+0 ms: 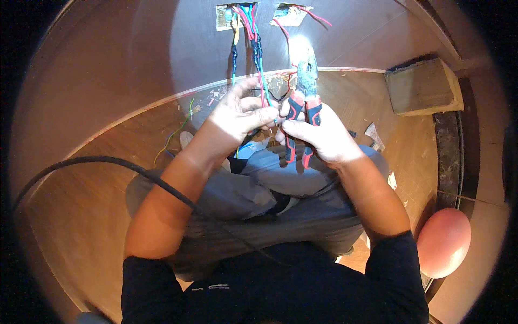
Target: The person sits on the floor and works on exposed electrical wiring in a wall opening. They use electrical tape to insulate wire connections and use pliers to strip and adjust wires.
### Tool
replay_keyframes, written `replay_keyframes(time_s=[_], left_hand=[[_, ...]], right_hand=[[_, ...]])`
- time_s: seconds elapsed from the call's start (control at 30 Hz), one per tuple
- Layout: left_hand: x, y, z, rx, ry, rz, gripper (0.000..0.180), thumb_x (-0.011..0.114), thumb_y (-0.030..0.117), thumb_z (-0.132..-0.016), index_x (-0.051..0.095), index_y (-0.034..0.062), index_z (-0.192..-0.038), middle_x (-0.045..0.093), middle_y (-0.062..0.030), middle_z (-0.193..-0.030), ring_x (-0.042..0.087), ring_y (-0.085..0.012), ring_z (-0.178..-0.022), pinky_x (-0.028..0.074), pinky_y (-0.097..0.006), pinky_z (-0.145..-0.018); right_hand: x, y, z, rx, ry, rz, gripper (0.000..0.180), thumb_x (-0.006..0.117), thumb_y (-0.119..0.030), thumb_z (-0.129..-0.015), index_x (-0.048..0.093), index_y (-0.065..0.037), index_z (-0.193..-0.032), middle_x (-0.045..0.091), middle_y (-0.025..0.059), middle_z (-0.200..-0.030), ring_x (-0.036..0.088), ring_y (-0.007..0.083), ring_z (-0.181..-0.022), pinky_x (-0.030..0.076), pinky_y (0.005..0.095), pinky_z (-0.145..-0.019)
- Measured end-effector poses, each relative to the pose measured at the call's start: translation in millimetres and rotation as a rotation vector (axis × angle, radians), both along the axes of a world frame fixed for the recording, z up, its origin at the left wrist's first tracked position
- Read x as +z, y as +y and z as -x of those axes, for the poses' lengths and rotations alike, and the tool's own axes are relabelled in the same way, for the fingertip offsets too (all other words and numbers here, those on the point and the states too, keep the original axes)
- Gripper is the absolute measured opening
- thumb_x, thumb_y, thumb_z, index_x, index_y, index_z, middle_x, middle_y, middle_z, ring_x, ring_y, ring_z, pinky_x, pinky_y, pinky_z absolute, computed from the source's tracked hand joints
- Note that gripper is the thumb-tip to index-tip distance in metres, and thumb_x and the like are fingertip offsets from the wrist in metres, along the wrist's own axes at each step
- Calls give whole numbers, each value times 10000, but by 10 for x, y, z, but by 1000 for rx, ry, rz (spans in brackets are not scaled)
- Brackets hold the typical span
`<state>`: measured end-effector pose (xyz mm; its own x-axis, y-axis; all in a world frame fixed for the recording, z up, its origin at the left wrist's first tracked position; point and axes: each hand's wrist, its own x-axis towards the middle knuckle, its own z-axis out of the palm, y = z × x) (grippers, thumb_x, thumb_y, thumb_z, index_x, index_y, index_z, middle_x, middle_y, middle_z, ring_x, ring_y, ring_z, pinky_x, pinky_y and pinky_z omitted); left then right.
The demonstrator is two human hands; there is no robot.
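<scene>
My left hand (242,115) is closed on the lower ends of red and green wires (262,81), pinching them between thumb and fingers. These wires hang from the left wall box (224,18), some wrapped in dark tape partway down. My right hand (324,135) grips a pair of pliers (307,78) with red and black handles, its metal head pointing up toward the wall. Glare whitens the area beside the jaws. The fingertips of both hands nearly meet at the wire ends, and fingers partly hide these ends. A taped yellow wire (235,40) hangs left of the bundle.
Red wires stick out of a second wall box (291,16) on the right. A yellow-green wire (175,132) and scraps lie on the floor. A black cable (116,160) arcs over my left forearm. A pale block (423,88) and a pink rounded object (444,243) are at right.
</scene>
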<state>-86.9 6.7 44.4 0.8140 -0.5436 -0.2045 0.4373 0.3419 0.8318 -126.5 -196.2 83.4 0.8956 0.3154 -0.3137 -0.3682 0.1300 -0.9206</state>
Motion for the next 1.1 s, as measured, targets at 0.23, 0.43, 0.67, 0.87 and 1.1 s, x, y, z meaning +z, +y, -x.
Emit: replay_keyframes(time_s=[0.23, 0.43, 0.67, 0.87, 1.1], left_hand=[[-161, 115, -185, -54, 125, 85, 295, 625, 205, -1005, 635, 30, -1242, 677, -4, -942, 563, -45, -701, 447, -179, -638], [-105, 169, -189, -100, 131, 156, 290, 615, 213, -1010, 645, 22, -1225, 646, 22, -904, 543, -36, -667, 413, -160, -565], [-166, 123, -267, -183, 28, 148, 168, 647, 201, -994, 672, 43, -1048, 606, 40, -817, 477, -9, -630, 368, -165, -519], [-201, 112, -270, -156, 31, 92, 162, 669, 207, -980, 685, 48, -1004, 612, 39, -800, 487, -2, -655, 352, -163, -521], [-163, 94, -268, -139, 44, 47, 187, 674, 226, -976, 690, 40, -965, 621, 31, -803, 484, -6, -658, 337, -167, -524]], right_hand=[[221, -186, 45, -44, 258, -59, 308, 564, -258, -978, 596, -13, -1163, 624, 43, -882, 593, 117, -706, 504, 262, -602], [576, -320, 199, -75, -548, 315, 549, 829, -269, -782, 549, -38, -1194, 609, 35, -952, 546, 102, -732, 468, 264, -686], [758, -262, 219, 100, -149, 719, 248, 786, -190, -841, 701, -4, -981, 686, 40, -875, 611, 130, -780, 494, 269, -740], [619, -213, 69, 346, -169, 1024, 417, 594, 33, -783, 570, -53, -1191, 603, 66, -1046, 598, 187, -960, 491, 343, -891], [357, 4, -35, 180, -1049, 1623, 599, 693, -20, -728, 567, -128, -1304, 504, 129, -1363, 568, 356, -1154, 554, 451, -878]])
